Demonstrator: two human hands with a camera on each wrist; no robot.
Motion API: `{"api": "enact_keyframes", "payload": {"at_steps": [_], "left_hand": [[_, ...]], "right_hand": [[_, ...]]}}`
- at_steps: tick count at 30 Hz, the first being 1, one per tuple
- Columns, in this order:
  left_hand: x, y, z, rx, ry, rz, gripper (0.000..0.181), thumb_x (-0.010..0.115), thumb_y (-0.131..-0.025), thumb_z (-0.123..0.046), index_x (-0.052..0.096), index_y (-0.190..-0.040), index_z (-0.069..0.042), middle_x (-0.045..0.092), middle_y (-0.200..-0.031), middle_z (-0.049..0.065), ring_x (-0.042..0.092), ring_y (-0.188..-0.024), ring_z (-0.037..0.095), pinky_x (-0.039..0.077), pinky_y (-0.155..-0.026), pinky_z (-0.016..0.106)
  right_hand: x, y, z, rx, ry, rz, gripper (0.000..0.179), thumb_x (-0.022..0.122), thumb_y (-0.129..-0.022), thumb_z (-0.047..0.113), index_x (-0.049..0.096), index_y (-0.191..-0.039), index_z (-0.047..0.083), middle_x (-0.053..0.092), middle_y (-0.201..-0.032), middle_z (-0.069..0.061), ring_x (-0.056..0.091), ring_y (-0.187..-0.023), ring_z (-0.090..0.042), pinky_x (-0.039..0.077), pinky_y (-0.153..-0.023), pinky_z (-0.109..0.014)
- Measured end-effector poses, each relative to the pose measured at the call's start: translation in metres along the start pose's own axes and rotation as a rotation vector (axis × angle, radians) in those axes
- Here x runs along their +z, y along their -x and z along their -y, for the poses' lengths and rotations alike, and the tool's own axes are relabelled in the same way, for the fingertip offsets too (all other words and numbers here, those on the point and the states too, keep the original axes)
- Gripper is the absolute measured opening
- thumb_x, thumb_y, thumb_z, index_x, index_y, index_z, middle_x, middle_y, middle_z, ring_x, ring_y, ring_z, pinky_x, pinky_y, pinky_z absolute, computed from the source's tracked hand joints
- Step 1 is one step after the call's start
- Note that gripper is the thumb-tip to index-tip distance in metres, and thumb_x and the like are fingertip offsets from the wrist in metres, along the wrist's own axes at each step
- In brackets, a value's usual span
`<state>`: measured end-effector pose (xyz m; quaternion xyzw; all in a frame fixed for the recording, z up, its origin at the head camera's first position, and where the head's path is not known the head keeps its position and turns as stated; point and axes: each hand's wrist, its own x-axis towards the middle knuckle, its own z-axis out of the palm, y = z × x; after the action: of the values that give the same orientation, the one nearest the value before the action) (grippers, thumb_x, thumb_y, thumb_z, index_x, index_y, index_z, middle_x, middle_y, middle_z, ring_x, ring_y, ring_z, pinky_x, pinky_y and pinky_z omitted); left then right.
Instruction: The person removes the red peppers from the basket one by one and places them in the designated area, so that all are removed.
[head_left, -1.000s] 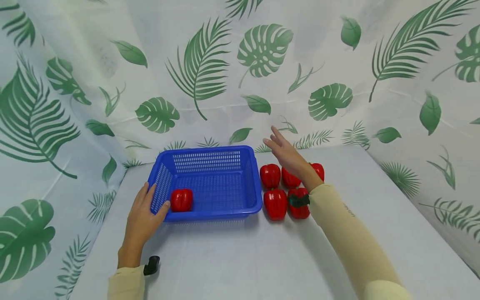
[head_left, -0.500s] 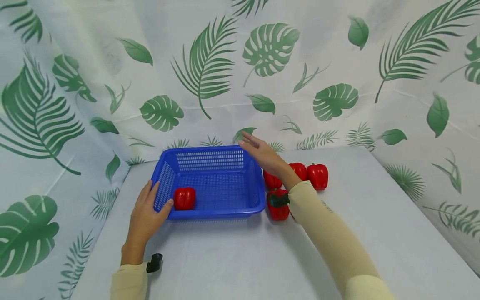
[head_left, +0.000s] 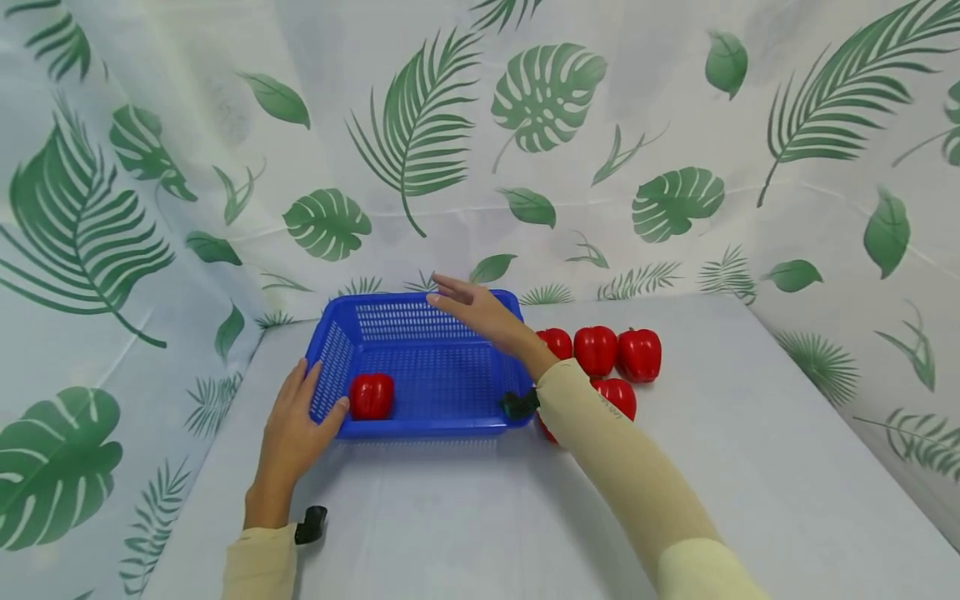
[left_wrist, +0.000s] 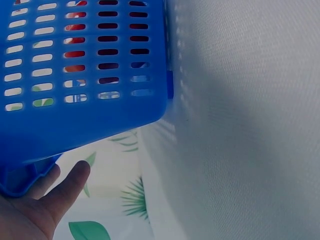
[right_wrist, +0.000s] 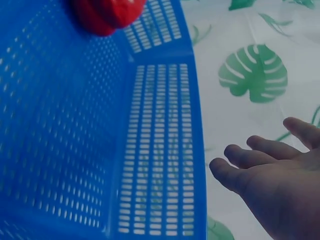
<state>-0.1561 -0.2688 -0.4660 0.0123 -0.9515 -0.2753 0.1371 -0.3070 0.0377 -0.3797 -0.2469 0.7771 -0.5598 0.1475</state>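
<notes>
A blue perforated plastic basket (head_left: 435, 429) stands on the table. One red bell pepper (head_left: 372, 396) lies in its front left corner and shows red through the slots in the left wrist view. My left hand (head_left: 292, 437) rests on the left side of the basket, fingers straight along the outer edge and thumb at the front corner. Over the basket's right half is my right hand (head_left: 491, 321), its fingers extended with nothing in them. In the right wrist view, the fingers (right_wrist: 260, 155) appear beyond the back rim. The right forearm partly hides the basket's right end.
Several more red bell peppers (head_left: 596, 350) stand on the white table (head_left: 750, 450) right of the basket, some partly behind the right forearm. A leaf-patterned curtain (head_left: 442, 192) encloses the back and sides. Each wrist wears a dark strap (head_left: 310, 525).
My right hand has swept left, from above the loose peppers to over the basket, uncovering peppers on the right. The left hand stays at the basket's side. The head view shifts slightly.
</notes>
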Motion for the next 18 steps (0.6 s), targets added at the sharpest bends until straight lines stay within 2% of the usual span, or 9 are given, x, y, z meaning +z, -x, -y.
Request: {"api": "enact_keyframes", "payload": {"at_steps": [6, 12, 18], "left_hand": [[-0.001, -0.001, 0.002, -0.012, -0.002, 0.009, 0.081, 0.062, -0.104, -0.040, 0.032, -0.166, 0.002, 0.021, -0.174, 0.026, 0.021, -0.158, 0.050, 0.026, -0.118, 0.076], [0.000, -0.001, 0.003, 0.015, 0.012, -0.017, 0.080, 0.064, -0.103, -0.038, 0.035, -0.164, 0.004, 0.024, -0.172, 0.027, 0.024, -0.157, 0.050, 0.027, -0.117, 0.076], [0.002, -0.002, 0.005, 0.007, 0.012, -0.011, 0.080, 0.063, -0.103, -0.039, 0.034, -0.165, 0.003, 0.023, -0.173, 0.026, 0.023, -0.157, 0.049, 0.027, -0.118, 0.075]], "right_hand": [[0.015, -0.012, 0.002, 0.009, 0.014, 0.052, 0.071, 0.063, -0.106, 0.048, 0.041, -0.168, 0.022, 0.037, -0.171, -0.009, 0.035, -0.157, -0.032, 0.036, -0.121, -0.061], [0.029, -0.021, 0.005, -0.007, 0.057, 0.110, 0.071, 0.063, -0.105, 0.052, 0.041, -0.167, 0.026, 0.037, -0.172, -0.005, 0.036, -0.157, -0.030, 0.038, -0.121, -0.059], [0.044, -0.030, 0.004, -0.010, 0.081, 0.167, 0.075, 0.062, -0.104, 0.054, 0.039, -0.168, 0.023, 0.035, -0.173, -0.008, 0.035, -0.157, -0.033, 0.036, -0.121, -0.061]]}}
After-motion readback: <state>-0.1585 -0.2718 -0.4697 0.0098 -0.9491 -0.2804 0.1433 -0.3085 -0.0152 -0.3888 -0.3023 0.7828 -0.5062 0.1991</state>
